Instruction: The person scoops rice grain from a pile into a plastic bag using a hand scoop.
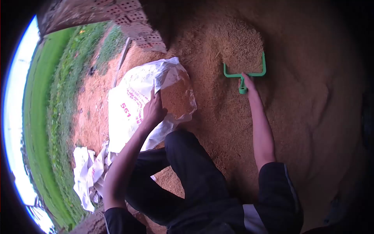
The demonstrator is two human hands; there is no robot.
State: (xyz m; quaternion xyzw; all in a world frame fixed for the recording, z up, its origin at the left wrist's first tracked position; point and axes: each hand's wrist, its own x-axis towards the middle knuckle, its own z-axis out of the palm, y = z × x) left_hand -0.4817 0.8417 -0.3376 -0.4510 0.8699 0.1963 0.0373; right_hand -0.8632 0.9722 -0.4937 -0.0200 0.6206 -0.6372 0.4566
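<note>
From my feed this is outdoors, no room at all; the ground (304, 117) is a wide spread of tan grain, darker and shadowed toward the right; a brick wall (136, 19) runs along the top; a strip of reddish dirt (91, 113) sits left of it, then green grass (58, 101); pale bright sky (13, 109) curves along the far left edge.

White sack (132, 101): red printed digits "551" are read on its outer face; the further red print beside them cannot be made out.
</note>
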